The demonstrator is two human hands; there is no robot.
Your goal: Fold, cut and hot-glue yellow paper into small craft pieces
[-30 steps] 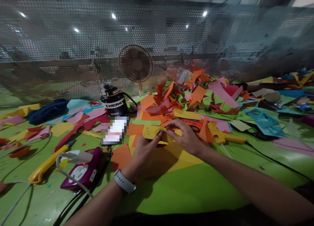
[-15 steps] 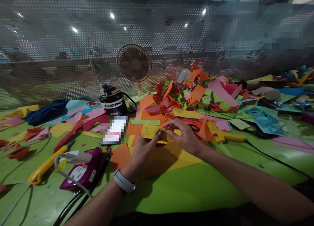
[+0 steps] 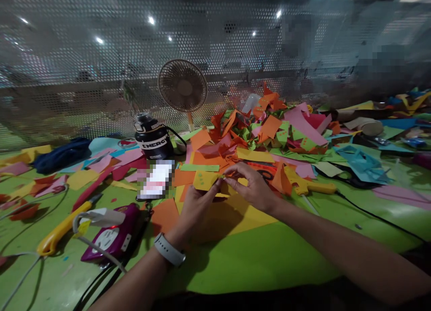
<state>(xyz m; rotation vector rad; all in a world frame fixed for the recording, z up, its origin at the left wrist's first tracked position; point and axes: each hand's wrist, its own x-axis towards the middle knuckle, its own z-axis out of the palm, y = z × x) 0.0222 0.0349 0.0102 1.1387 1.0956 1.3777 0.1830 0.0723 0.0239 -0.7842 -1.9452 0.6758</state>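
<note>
My left hand [image 3: 198, 205] is closed on a yellow paper piece [image 3: 203, 179] with green dots, its thumb along the near edge. My right hand [image 3: 254, 187] meets it from the right, thumb and forefinger pinched together close to the left thumb tip. A tiny greenish bit shows at those fingertips, too small to name. Beneath both hands lie a larger yellow sheet [image 3: 249, 216] and orange sheets [image 3: 164, 215]. A green paper strip [image 3: 200, 167] lies just beyond the held piece. Right of my right hand, a yellow glue gun [image 3: 310, 185] rests on the green table [image 3: 269, 261].
Heaped orange, green and pink paper pieces [image 3: 269, 122] rise behind my hands. To the left are a phone [image 3: 156, 180], a dark bottle [image 3: 151, 138], a purple power strip [image 3: 111, 239] with cables, and a yellow-handled tool [image 3: 63, 230]. A fan [image 3: 183, 86] stands behind.
The view has shifted very slightly. Both hands keep nearly the same pose, and the yellow paper piece is tilted a little differently.
</note>
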